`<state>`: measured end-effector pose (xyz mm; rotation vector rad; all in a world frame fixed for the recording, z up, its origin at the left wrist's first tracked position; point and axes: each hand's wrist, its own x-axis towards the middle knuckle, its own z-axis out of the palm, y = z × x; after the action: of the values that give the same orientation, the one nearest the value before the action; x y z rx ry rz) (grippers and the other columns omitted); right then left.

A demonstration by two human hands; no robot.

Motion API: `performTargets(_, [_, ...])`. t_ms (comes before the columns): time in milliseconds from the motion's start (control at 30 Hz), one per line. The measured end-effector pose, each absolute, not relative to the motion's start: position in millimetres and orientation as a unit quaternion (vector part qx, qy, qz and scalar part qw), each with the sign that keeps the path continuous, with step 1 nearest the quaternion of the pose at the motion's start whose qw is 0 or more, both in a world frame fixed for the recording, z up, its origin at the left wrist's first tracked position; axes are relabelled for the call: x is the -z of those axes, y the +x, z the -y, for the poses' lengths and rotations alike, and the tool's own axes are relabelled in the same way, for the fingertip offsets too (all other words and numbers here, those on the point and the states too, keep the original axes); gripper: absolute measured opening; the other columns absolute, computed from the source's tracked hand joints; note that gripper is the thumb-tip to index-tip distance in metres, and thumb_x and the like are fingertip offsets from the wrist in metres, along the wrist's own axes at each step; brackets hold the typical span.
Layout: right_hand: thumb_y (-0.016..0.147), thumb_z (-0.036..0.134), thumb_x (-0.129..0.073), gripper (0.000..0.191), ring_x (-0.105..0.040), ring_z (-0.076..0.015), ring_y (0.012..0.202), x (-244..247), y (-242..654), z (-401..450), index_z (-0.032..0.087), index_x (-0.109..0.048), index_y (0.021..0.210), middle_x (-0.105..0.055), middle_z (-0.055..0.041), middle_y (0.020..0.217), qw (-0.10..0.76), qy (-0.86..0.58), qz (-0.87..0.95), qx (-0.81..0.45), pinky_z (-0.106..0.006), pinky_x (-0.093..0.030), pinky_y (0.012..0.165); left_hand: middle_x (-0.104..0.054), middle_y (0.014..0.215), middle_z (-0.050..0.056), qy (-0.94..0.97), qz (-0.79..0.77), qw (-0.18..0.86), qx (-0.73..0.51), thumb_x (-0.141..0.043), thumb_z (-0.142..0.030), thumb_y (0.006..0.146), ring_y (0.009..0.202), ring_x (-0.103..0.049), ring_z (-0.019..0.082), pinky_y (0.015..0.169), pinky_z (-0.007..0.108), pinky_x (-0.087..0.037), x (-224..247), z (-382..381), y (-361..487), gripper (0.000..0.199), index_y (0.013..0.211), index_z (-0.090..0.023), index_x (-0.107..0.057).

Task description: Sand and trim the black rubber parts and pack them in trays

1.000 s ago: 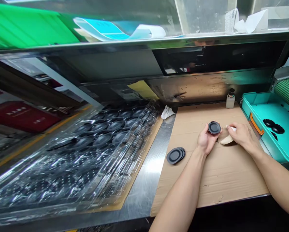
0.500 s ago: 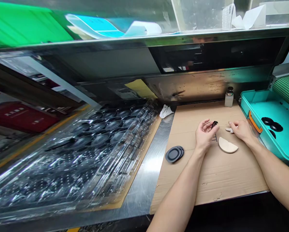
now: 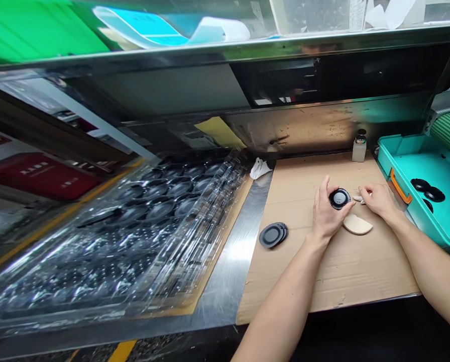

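Head view puts a black round rubber disc (image 3: 339,199) in your left hand (image 3: 326,213), above the middle of the cardboard sheet (image 3: 323,271). That hand is curled and partly open, with thumb and fingers gripping the disc's rim and its shiny centre left showing. Your right hand (image 3: 377,198) sits just beside it, fingers drawn nearly closed, and appears to pinch a small white scrap (image 3: 357,199). A pale half-round pad (image 3: 356,224) lies on the sheet just below the disc, and a small stack of black discs (image 3: 273,235) lies toward the sheet's left side. Right of the sheet, a teal tray (image 3: 406,173) holds more discs. Left of it stretches a clear plastic blister tray (image 3: 180,201) of dark discs. A light rim grip could let the disc slip and roll, and fingertips could smudge its shiny face. The small bottle (image 3: 359,148) at the sheet's far edge shows no readable label, and no writing here can be read.
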<state>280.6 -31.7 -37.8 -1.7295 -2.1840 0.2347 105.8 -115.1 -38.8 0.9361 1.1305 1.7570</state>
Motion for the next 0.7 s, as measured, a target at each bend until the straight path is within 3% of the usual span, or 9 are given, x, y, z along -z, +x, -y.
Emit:
performTargets(300, [0.099,0.045,-0.045,0.042,-0.060,-0.0195,0.068,37,280,31,0.022,-0.073,0.078,-0.073,-0.0073,0.074,0.164,-0.612,0.770,-0.078,-0.031,-0.028,0.060,-0.073,0.117,0.007,0.355,-0.443,0.424,-0.706,-0.089,-0.003,0.061,0.140,-0.051,0.025,0.118,0.035,-0.039,36,117,108,0.081,0.134,-0.028,-0.063])
performTargets(467, [0.099,0.047,-0.046,0.042,-0.060,-0.0195,0.069,36,280,32,0.023,-0.073,0.077,-0.073,-0.0071,0.075,0.170,-0.611,0.768,-0.083,-0.030,-0.028,0.060,-0.074,0.109,0.008,0.412,-0.479,0.375,-0.678,-0.084,-0.016,0.074,0.126,-0.057,0.030,0.115,0.040,-0.038,49,107,95,0.046,0.117,-0.027,-0.073])
performTargets(567, [0.099,0.047,-0.046,0.042,-0.060,-0.0199,0.070,37,280,33,0.022,-0.072,0.076,-0.073,-0.0073,0.074,0.169,-0.614,0.766,-0.088,-0.030,-0.028,0.060,-0.072,0.103,0.010,0.444,-0.566,0.319,-0.617,-0.076,-0.022,0.082,0.130,-0.050,0.033,0.119,0.044,-0.029,62,98,80,0.016,0.097,-0.027,-0.076])
performTargets(700, [0.099,0.047,-0.046,0.041,-0.062,-0.0206,0.072,37,280,32,0.023,-0.073,0.077,-0.074,-0.0074,0.076,0.166,-0.616,0.765,-0.086,-0.030,-0.029,0.061,-0.067,0.120,0.013,0.520,-0.625,0.246,-0.528,-0.069,-0.022,0.084,0.135,-0.038,0.037,0.124,0.052,-0.013,71,94,73,0.010,0.091,-0.027,-0.075])
